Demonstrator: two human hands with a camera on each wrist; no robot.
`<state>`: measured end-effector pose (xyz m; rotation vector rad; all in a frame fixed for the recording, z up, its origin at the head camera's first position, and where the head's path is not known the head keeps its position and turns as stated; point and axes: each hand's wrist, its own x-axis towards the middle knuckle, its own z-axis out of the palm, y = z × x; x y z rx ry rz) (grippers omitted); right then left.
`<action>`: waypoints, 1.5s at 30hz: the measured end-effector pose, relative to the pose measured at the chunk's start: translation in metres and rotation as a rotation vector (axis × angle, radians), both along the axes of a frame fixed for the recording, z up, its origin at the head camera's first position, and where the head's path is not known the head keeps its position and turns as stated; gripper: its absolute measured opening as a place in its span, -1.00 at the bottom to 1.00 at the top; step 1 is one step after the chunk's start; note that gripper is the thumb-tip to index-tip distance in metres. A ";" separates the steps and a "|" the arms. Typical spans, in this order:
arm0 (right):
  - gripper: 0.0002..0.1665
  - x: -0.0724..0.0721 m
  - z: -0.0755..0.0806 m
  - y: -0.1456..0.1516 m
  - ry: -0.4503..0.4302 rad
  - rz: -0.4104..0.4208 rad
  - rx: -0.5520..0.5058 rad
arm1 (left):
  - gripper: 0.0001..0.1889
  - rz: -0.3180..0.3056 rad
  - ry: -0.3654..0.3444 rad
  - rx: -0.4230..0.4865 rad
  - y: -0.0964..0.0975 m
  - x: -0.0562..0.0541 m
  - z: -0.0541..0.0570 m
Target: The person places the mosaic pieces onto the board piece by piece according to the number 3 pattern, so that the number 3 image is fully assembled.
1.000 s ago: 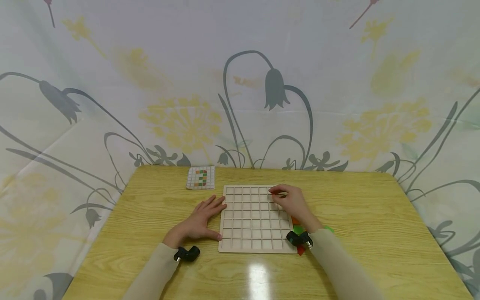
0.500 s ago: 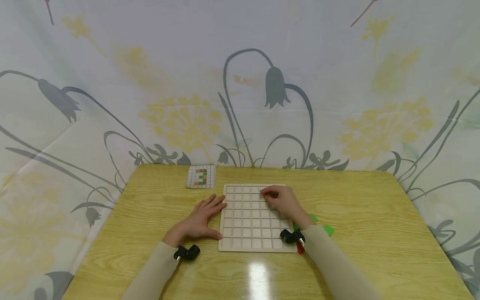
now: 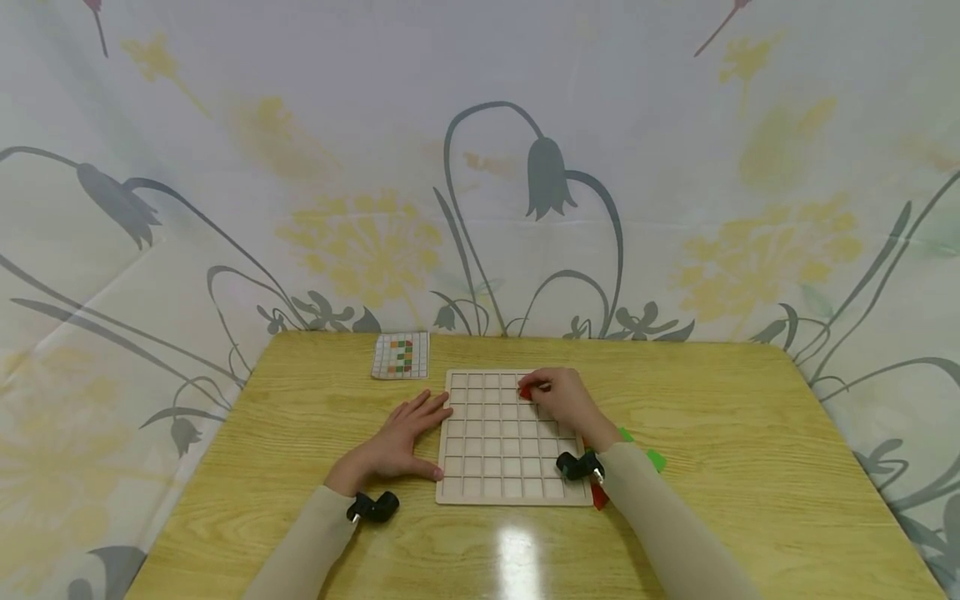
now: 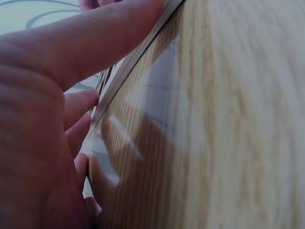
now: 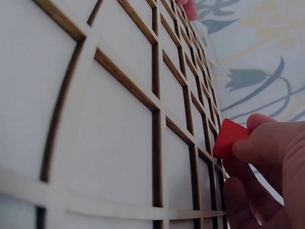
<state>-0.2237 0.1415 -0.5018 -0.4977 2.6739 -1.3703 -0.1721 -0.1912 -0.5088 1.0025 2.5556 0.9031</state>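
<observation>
Your right hand pinched the red tile over the board, toward one o'clock; a slack grip could have dropped it across a divider. Your left hand, fingers spread, touched the nine-o'clock edge.

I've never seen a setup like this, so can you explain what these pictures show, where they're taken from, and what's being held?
There is no machine doing the work here, just a person's two bare hands. The wide picture comes from a camera worn on the head, looking forward and down. The two close-ups come from small cameras worn on the wrists. On the wooden table lies a pale grid board. Beyond its far left corner is a card showing coloured squares, and green pieces lie to its right. The left hand has its fingers spread against the board's left edge. The right hand pinches a red piece at the far part of the board.
</observation>
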 end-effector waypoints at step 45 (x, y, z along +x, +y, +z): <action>-0.81 0.000 -0.002 0.000 0.032 0.028 0.044 | 0.02 -0.001 -0.011 -0.010 0.001 0.002 0.004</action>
